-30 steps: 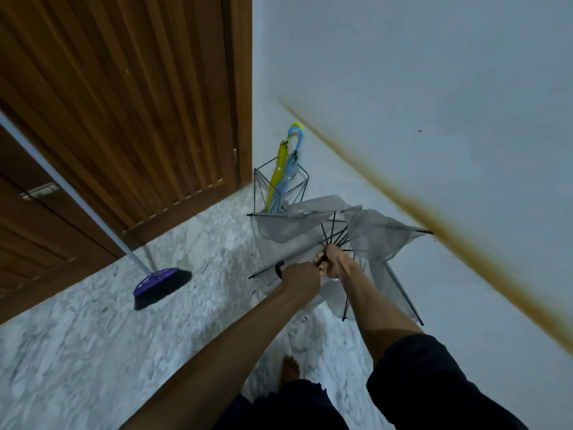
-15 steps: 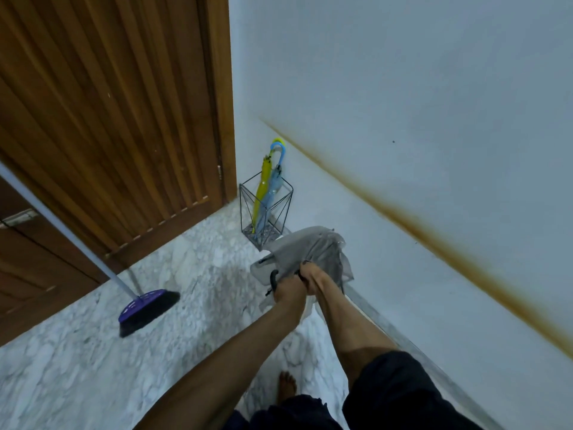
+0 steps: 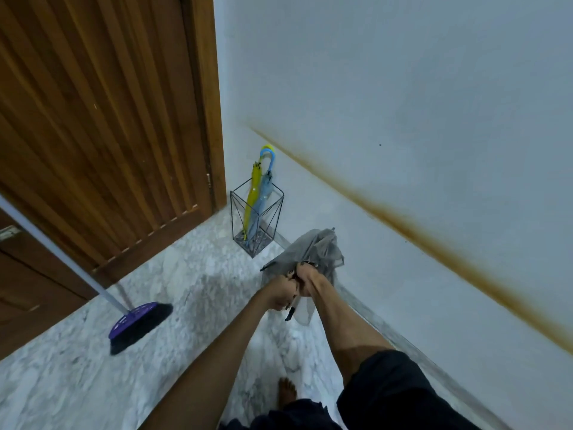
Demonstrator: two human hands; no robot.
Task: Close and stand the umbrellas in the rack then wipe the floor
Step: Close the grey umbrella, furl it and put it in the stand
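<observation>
I hold a grey umbrella folded in front of me, its canopy bunched and pointing away toward the wall. My left hand grips its handle end, and my right hand is clasped around the gathered ribs just beyond it. A black wire rack stands in the corner by the door. Inside it stand a yellow umbrella and a blue umbrella, both closed, handles up.
A purple broom leans on the marble floor at left, its pale handle rising to the upper left. A wooden door fills the left. A white wall with a brown stain runs along the right. My bare foot shows below.
The grey umbrella's canopy has collapsed from spread open to bunched shut between my hands. My view has pulled back, so the rack looks farther off.
</observation>
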